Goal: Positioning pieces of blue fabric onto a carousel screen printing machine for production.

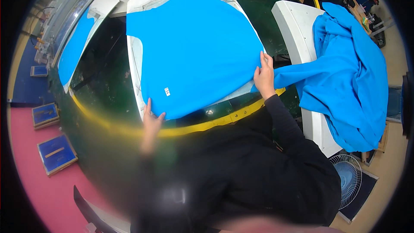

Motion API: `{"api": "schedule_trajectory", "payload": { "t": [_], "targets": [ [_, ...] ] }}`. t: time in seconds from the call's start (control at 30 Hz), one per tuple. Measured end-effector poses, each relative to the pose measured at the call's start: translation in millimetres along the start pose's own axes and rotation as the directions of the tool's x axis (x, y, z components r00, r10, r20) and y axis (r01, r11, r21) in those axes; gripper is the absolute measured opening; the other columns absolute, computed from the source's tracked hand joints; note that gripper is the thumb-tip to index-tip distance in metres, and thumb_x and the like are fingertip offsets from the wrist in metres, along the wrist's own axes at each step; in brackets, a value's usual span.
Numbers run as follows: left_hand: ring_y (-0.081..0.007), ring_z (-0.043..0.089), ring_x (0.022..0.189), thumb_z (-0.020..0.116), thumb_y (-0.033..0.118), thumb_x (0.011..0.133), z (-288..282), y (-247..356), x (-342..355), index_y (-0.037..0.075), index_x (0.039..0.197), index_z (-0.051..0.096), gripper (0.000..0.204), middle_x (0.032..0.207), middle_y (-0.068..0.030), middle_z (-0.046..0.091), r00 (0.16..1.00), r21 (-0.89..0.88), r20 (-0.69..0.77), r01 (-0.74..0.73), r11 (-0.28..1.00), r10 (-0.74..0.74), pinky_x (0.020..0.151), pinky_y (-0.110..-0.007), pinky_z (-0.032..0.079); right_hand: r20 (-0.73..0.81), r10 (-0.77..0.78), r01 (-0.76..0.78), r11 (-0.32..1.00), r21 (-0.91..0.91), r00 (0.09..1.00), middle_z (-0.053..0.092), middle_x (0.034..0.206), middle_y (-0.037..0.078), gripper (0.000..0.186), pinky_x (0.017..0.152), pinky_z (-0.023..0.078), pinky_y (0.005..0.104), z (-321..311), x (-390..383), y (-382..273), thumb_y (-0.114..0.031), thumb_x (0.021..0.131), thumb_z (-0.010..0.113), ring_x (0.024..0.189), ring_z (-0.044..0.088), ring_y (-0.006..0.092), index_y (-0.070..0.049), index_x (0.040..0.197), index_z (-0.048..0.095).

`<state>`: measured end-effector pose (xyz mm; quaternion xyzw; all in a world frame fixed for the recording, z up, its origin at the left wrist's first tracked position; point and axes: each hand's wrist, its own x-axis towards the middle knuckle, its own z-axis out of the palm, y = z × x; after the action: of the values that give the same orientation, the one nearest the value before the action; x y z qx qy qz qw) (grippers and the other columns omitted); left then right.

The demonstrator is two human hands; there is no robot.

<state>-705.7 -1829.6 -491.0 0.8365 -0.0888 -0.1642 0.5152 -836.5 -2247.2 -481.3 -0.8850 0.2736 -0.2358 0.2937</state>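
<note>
A bright blue cut fabric panel [198, 56] lies flat on a white board [136, 67] with a rounded top. A small white label [167, 91] sits near its lower left corner. At that corner my left hand [152, 123] touches the near edge, index finger and thumb spread apart. My right hand [265, 77] pinches the panel's right edge, its fingers pointing away from me. Just beyond my right wrist, a strip of blue cloth trails toward a large crumpled heap of blue fabric [345, 73]. What lies under the panel's edges at my fingertips is hidden.
A yellow curved rail [207, 126] runs between me and the board. On the left stands another white board with a blue piece [77, 47]. The heap rests on a white stand [297, 30], with a fan [346, 179] below it. Framed screens [57, 153] lie at the left.
</note>
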Motion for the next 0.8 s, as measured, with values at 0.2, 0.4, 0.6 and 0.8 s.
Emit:
{"api": "schedule_trajectory", "payload": {
  "t": [0.2, 0.4, 0.6, 0.8],
  "targets": [
    [-0.0283, 0.062, 0.099, 0.065, -0.013, 0.075, -1, -14, -1, 0.005, 0.146, 0.023, 0.084, 0.145, -0.0189, 0.024, 0.998, 0.02, -0.005, -0.055, 0.998, 0.055, 0.059, -0.028, 0.059, 0.057, 0.1, -0.096, 0.993, -0.064, 0.993, 0.043, 0.127, 0.022, 0.058, 0.095, 0.043, 0.0362, 9, 3, 4, 0.002, 0.083, 0.054, 0.115, 0.049, 0.0352, 0.005, 0.138, 0.037],
    [-0.0206, 0.061, 0.096, 0.065, -0.009, 0.078, 22, -16, -13, 0.007, 0.141, 0.033, 0.071, 0.138, -0.0151, 0.036, 0.985, -0.239, -0.175, -0.042, 0.97, 0.0, 0.061, -0.024, 0.055, 0.029, 0.061, -0.058, 0.995, -0.084, 0.998, 0.044, 0.12, 0.021, 0.061, 0.084, 0.048, 0.0357, 12, -2, 7, 0.001, 0.08, 0.058, 0.1, 0.056, 0.031, 0.005, 0.137, 0.037],
    [-0.0154, 0.064, 0.077, 0.071, 0.001, 0.078, 49, -15, -23, 0.003, 0.136, 0.04, 0.066, 0.116, -0.0173, 0.051, 0.983, -0.187, -0.184, -0.05, 0.981, 0.015, 0.059, -0.024, 0.055, 0.138, 0.121, -0.159, 0.936, 0.313, 0.983, 0.053, 0.112, 0.009, 0.062, 0.059, 0.044, 0.0248, 11, -18, -6, -0.005, 0.072, 0.072, 0.065, 0.049, 0.0116, -0.017, 0.13, 0.054],
    [-0.016, 0.064, 0.064, 0.073, -0.001, 0.075, 42, 30, -32, -0.005, 0.135, 0.037, 0.07, 0.113, -0.0234, 0.051, 0.976, -0.345, -0.084, 0.16, 0.925, -0.2, 0.052, -0.024, 0.054, 0.212, 0.09, -0.132, 0.972, 0.193, 0.973, 0.052, 0.114, 0.012, 0.048, 0.065, 0.049, 0.0289, -7, -16, -3, 0.001, 0.073, 0.069, 0.073, 0.057, 0.0175, -0.012, 0.118, 0.062]
  ]
}}
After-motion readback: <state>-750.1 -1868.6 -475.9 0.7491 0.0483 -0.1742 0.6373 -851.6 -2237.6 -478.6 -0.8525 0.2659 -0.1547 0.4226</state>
